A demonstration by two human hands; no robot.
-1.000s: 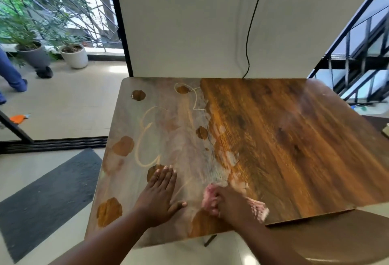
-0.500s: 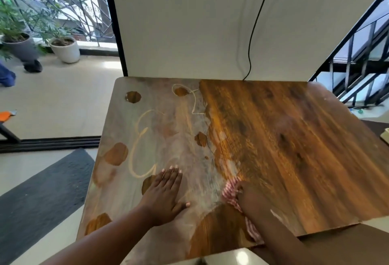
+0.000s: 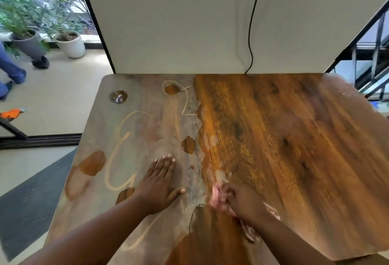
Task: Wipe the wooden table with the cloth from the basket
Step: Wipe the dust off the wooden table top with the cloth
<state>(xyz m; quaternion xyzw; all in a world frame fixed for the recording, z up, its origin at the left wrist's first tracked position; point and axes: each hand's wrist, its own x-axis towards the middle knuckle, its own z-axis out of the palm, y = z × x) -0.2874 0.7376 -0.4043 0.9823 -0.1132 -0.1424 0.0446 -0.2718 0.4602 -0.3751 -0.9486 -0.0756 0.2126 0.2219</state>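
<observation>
The wooden table (image 3: 273,138) fills the view; its right half shows bare brown wood, its left half is coated in pale dusty film with brown patches and finger-drawn lines. My right hand (image 3: 244,203) presses a red-and-white checked cloth (image 3: 219,199) on the table near the front edge, at the border between dusty and wiped wood. The cloth is blurred and mostly hidden under the hand. My left hand (image 3: 160,184) lies flat on the dusty part, fingers spread, holding nothing. No basket is in view.
A white wall with a hanging black cable (image 3: 251,33) stands right behind the table. Two potted plants (image 3: 69,43) and a person's legs (image 3: 10,69) are on the balcony at left. A dark floor mat (image 3: 27,201) lies left of the table; stair railing (image 3: 374,58) at right.
My right hand with the cloth has slid along the front of the table, forward then back toward the near edge. The left hand stays planted. The camera shifted slightly.
</observation>
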